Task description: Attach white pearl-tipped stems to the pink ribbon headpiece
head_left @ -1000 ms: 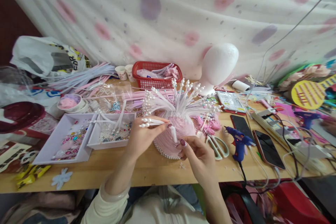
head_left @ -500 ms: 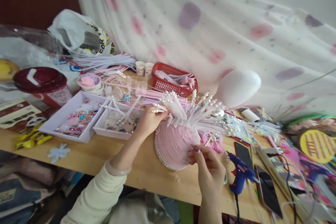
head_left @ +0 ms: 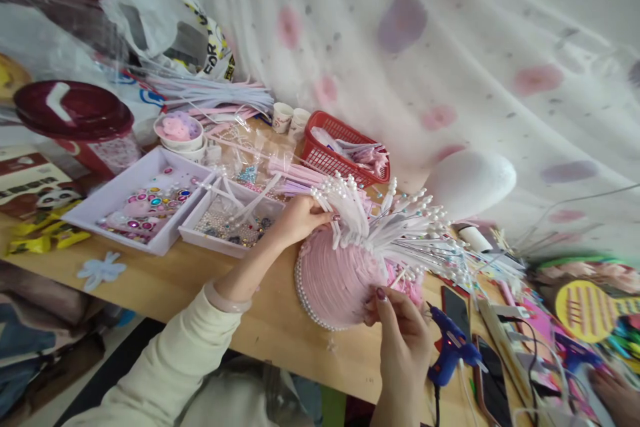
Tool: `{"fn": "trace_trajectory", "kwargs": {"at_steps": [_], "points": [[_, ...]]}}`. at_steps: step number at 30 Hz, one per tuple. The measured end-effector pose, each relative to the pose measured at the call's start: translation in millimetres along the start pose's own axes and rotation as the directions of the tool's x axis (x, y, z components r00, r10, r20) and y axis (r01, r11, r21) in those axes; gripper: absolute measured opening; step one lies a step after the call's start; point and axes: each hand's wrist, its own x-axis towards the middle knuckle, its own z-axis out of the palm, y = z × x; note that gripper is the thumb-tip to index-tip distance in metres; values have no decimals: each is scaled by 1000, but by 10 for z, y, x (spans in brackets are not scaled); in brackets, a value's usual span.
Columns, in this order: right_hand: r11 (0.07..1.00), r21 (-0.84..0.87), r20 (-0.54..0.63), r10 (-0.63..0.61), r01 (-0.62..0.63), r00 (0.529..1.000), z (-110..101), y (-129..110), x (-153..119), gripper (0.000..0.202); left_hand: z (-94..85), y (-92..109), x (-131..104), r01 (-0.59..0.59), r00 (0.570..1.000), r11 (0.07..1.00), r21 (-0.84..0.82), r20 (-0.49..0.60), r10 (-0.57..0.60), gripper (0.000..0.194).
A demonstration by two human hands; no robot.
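Observation:
A pink dome [head_left: 340, 290] wrapped in yarn-like strands, with a string of white pearls along its lower edge, stands before me on the table. From its top spreads a bunch of white pearl-tipped stems [head_left: 410, 230]. My left hand [head_left: 300, 220] pinches at the white stems on the dome's upper left side; the fingertips are partly hidden among them. At the dome's right side is my right hand [head_left: 400, 323], thumb and fingers closed together against its edge. Whether those fingers grip the dome or something small is hidden.
Left are a box of gems [head_left: 150, 207], a bead box [head_left: 230, 223] and a lidded dark red tub [head_left: 75, 113]. Behind stand a red basket [head_left: 345, 147] and a white foam shape [head_left: 473, 183]. Right lie a blue glue gun [head_left: 453, 343], phones and cables; another person's hand [head_left: 617, 390] shows.
The view has shifted and tilted slightly. My left hand has moved a little toward the stems' base; my right hand stays at the dome's right side. Another person's hand has appeared at lower right.

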Motion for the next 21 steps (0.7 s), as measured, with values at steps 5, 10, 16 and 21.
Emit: {"fn": "trace_trajectory", "kwargs": {"at_steps": [5,10,16,21], "points": [[1000,-15,-1,-8,8,1000,4,-1,25,24,57,25,88,-196,976,955,221,-54,213,8],[999,-35,-8,-34,34,999,33,-26,46,26,92,94,58,-304,944,863,403,5,331,8],[999,-34,-18,-13,13,1000,44,-49,50,27,136,31,73,-282,956,933,223,-17,293,27],[1000,-25,-43,11,-12,999,64,-90,22,25,84,53,106,-302,953,926,226,48,299,22]]}}
